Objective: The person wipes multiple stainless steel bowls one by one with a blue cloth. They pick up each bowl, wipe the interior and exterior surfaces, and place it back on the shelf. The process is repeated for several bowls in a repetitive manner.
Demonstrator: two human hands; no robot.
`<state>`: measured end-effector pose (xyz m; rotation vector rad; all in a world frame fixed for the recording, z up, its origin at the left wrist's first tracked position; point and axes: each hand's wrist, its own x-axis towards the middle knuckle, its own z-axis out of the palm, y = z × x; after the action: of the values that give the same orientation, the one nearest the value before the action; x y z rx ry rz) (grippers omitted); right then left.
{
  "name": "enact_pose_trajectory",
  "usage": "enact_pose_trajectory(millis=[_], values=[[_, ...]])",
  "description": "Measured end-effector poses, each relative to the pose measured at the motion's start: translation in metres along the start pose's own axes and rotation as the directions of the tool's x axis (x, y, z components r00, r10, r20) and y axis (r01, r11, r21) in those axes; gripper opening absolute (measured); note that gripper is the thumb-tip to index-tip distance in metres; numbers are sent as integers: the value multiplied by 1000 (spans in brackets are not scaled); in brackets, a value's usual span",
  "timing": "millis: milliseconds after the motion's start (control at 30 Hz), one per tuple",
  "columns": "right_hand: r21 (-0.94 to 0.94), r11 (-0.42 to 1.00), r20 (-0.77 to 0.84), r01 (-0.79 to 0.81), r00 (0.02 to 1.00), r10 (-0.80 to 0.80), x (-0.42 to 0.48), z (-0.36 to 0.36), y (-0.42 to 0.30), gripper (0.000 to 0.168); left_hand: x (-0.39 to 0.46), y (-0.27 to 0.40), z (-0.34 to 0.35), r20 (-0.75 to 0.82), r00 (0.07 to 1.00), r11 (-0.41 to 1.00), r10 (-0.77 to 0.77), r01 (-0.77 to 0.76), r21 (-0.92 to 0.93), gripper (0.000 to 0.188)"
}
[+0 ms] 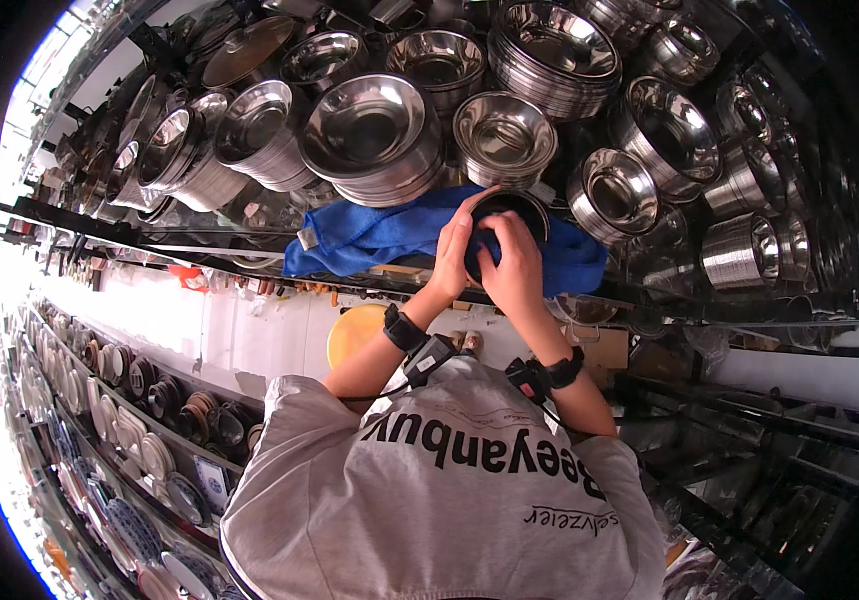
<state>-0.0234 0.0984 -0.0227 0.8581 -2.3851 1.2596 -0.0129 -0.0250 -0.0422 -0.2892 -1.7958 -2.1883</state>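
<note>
A round metal bowl (538, 207) with a dark interior is tilted between my hands, above a blue cloth (369, 232). My left hand (453, 246) wraps the bowl's left side, fingers along the rim. Bent fingers of my right hand (513, 259) reach into the bowl's mouth. Dark blue shows beside the right thumb; whether it is cloth or a reflection is unclear, and the fingertips are partly hidden. The cloth spreads to both sides along the shelf's front edge. Just behind the hands stands a stack of small steel bowls (506, 139).
Stacked steel basins (371, 131) and more bowls (613, 195) crowd the shelf behind and beside the cloth. A black shelf rail (174, 244) runs along the front. Below are a yellow round stool (354, 330) and a cardboard box (602, 346). Plates (133, 525) fill shelves at lower left.
</note>
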Motion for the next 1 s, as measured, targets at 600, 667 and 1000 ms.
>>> enact_pose_trajectory(millis=[600,667,1000], values=[[-351,915,195,-198,940,278,-11,-34,-7,25,-7,-3,5,-23,1000,999,-2,0,-49,58],[-193,973,224,-127,960,169,-10,-32,-9,27,-7,-3,5,-42,999,1000,2,-2,-23,58],[-201,978,-149,-50,989,20,13,1,-3,28,-2,1,1,-46,999,999,14,-12,49,61]])
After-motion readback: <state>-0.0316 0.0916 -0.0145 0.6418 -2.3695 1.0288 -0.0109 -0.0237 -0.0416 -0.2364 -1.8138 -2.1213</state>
